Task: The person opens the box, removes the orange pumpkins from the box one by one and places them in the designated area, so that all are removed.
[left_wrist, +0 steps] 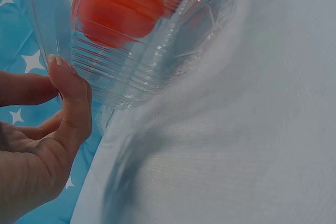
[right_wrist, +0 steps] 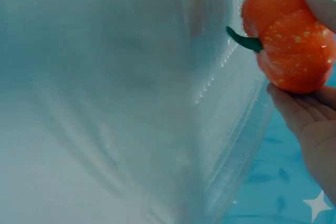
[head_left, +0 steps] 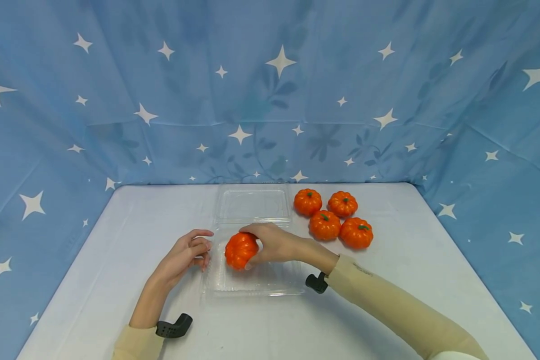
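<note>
A small orange pumpkin is gripped by my right hand, with the thumb on one side and fingers on the other. It is over the left part of a clear plastic container. In the right wrist view, the pumpkin shows its green stem pointing left. My left hand is at the container's left side. The left wrist view shows that hand pinching the container's rim between thumb and finger, with the pumpkin visible through the clear wall.
The container's hinged clear lid lies folded back behind it. Several more orange pumpkins are grouped to the right of the lid on the white table. A blue curtain with white stars hangs behind the table.
</note>
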{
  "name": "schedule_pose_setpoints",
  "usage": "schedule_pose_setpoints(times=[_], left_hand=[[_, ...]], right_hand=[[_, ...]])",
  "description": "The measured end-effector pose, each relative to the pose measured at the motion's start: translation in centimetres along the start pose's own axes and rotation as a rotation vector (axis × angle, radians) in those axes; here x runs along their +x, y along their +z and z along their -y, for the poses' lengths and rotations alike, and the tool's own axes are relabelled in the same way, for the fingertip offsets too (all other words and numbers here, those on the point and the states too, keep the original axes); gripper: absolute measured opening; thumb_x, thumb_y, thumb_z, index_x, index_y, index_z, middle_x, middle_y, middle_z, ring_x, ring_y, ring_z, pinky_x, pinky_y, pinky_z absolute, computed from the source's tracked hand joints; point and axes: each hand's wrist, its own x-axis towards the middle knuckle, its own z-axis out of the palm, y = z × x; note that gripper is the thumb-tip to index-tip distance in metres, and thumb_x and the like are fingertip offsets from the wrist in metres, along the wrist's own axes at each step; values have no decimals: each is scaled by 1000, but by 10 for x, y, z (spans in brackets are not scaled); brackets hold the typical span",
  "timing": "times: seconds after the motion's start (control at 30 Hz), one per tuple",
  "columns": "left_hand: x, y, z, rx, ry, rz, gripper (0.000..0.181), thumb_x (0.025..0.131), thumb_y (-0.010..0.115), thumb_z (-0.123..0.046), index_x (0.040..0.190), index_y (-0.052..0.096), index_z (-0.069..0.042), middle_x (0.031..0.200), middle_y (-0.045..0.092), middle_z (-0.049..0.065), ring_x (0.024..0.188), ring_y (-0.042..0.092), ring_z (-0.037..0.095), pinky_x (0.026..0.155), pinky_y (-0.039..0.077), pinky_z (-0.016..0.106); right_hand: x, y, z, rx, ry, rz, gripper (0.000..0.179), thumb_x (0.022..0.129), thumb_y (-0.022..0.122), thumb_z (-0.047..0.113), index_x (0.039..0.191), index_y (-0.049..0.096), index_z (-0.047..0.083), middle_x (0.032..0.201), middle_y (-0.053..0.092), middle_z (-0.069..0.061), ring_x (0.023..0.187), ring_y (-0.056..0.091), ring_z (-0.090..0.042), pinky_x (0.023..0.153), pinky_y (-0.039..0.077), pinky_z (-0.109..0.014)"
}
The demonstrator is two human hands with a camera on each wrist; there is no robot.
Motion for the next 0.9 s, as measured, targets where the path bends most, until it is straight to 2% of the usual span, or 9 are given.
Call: schedule_pose_setpoints(times=[0.23,0.53,0.9], left_hand=[[-1,0,-1,4,8,5,46,104,50,-6,145,35,9,92,59,12,68,57,15,59,54,28],[-1,0,-1,3,11,11,47,104,51,-6,145,35,10,92,59,12,68,57,15,59,53,28],[0,0,-1,24,3,17,46,104,51,-6,145,36,9,90,59,11,68,57,16,59,54,30]], right_hand=[[-9,3,-12,57,-39,-84,77,82,88,29,146,53,5,137,65,-3,123,62,-18,108,51,-36],[-23,5,-25,235,-104,-135,78,83,85,19,149,48,0,146,59,-10,134,59,-25,112,47,-39],[-42,2,-32,307,-88,-187,84,82,89,27,151,47,4,151,55,-6,138,56,-23,113,46,-38]])
